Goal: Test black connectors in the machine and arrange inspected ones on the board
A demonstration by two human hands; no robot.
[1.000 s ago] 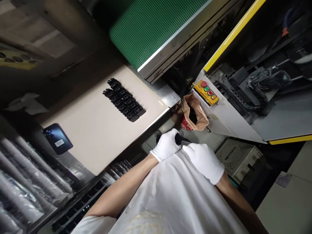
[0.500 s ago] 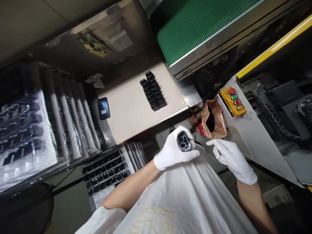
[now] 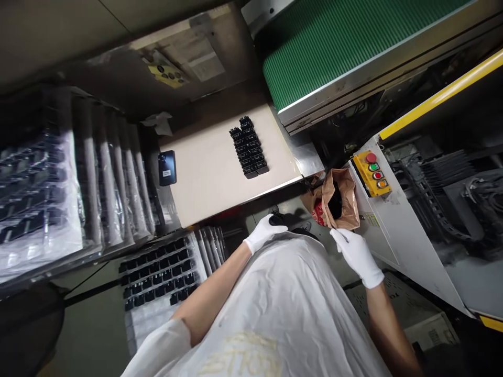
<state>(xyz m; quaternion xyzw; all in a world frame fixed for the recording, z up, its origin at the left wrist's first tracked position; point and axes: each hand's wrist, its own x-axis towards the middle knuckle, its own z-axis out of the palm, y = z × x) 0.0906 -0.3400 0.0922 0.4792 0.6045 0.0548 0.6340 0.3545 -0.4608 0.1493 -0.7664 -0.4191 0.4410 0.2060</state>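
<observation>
My left hand [image 3: 262, 234], in a white glove, is closed round a small black plastic part [image 3: 277, 219], just above the front of my white shirt and below the table edge. My right hand [image 3: 356, 254], also gloved, reaches with its fingers stretched out to the lower edge of a crumpled brown paper bag [image 3: 346, 205] that hangs open beside the machine. I see nothing in the right hand. Two rows of similar black parts [image 3: 249, 146] lie on the beige table [image 3: 204, 183].
A dark phone [image 3: 167, 167] lies at the table's left edge. A tray of black parts [image 3: 157, 280] sits lower left, with plastic-wrapped stacked trays [image 3: 39, 209] further left. A green conveyor belt [image 3: 334, 47] and a yellow button box [image 3: 371, 170] are to the right.
My left hand turned the black part over and lowered it towards my shirt, so its face no longer shows. My right hand moved up to the paper bag. The view drifted slightly.
</observation>
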